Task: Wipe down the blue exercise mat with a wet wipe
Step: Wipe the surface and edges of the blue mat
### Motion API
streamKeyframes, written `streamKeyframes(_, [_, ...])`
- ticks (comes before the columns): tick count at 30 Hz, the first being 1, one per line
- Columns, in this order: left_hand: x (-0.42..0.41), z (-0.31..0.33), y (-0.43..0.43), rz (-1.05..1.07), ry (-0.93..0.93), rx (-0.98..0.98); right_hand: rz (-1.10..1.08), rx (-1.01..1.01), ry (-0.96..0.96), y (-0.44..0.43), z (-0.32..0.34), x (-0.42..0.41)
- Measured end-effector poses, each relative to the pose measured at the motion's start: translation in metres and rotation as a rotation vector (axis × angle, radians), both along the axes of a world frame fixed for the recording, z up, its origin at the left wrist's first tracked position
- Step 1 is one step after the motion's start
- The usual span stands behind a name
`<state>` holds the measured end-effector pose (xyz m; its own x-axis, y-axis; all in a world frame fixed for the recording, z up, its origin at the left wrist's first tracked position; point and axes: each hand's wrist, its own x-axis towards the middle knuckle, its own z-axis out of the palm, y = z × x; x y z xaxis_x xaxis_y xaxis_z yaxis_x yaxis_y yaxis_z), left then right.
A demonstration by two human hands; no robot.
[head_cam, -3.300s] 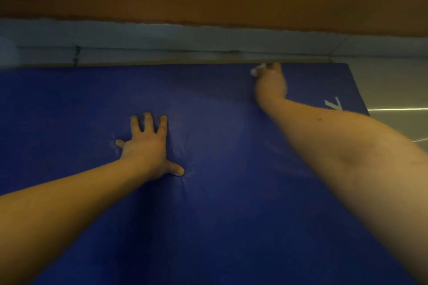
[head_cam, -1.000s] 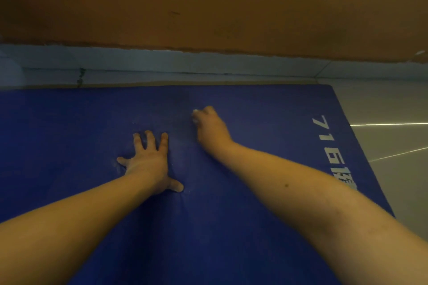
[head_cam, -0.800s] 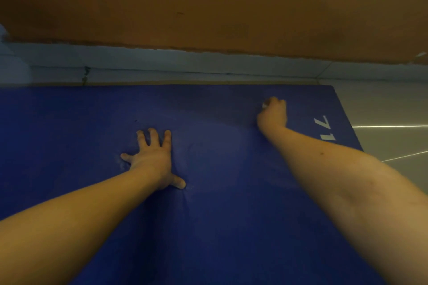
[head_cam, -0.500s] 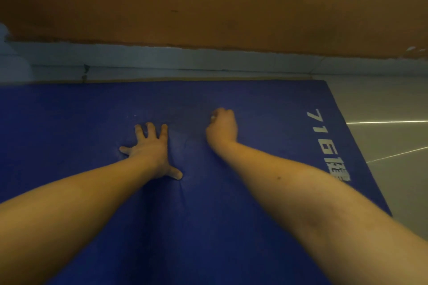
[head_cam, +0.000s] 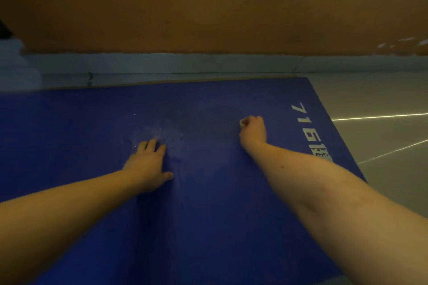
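The blue exercise mat (head_cam: 208,227) covers most of the floor in front of me, with white print along its right side. My left hand (head_cam: 148,164) presses flat on the mat left of centre, fingers straight and pointing away from me. My right hand (head_cam: 253,132) is curled into a fist on the mat further right, near the white print. It grips the wet wipe (head_cam: 243,122), of which only a small white corner shows at the knuckles. A faint damp patch lies on the mat between the hands.
An orange-brown wall (head_cam: 208,7) with a pale skirting strip (head_cam: 185,62) runs just beyond the mat's far edge. Grey tiled floor (head_cam: 382,122) lies to the right of the mat, crossed by thin bright lines.
My right hand with the wipe swept back and forth across the mat and now sits to the right again, nearer the print. My left hand has stayed pressed in about the same spot.
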<state>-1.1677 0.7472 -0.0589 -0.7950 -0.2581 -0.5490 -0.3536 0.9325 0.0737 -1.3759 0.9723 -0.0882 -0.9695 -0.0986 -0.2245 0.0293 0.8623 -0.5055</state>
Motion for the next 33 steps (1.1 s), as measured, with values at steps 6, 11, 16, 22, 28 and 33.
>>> streamKeyframes(6, [0.009, 0.013, 0.012, -0.077, -0.023, 0.063, 0.228, -0.101, -0.076, -0.046, 0.005, 0.091])
streamKeyframes(11, [0.009, 0.019, 0.027, -0.115, -0.013, 0.083, 0.712, -0.082, -0.156, -0.078, -0.013, 0.175])
streamKeyframes(16, [0.015, 0.022, 0.034, -0.191, -0.085, 0.079, 0.621, -0.054, -0.122, -0.039, -0.015, 0.130])
streamKeyframes(22, [0.036, 0.020, 0.026, -0.221, -0.121, 0.073, 0.032, 0.167, -0.040, 0.041, -0.007, 0.044])
streamKeyframes(28, [0.040, 0.020, 0.022, -0.234, -0.131, 0.054, 0.218, 0.042, -0.093, -0.002, 0.008, 0.132])
streamKeyframes(33, [0.033, 0.020, 0.036, -0.260, -0.115, 0.035, 0.742, -0.066, -0.152, -0.035, -0.001, 0.229])
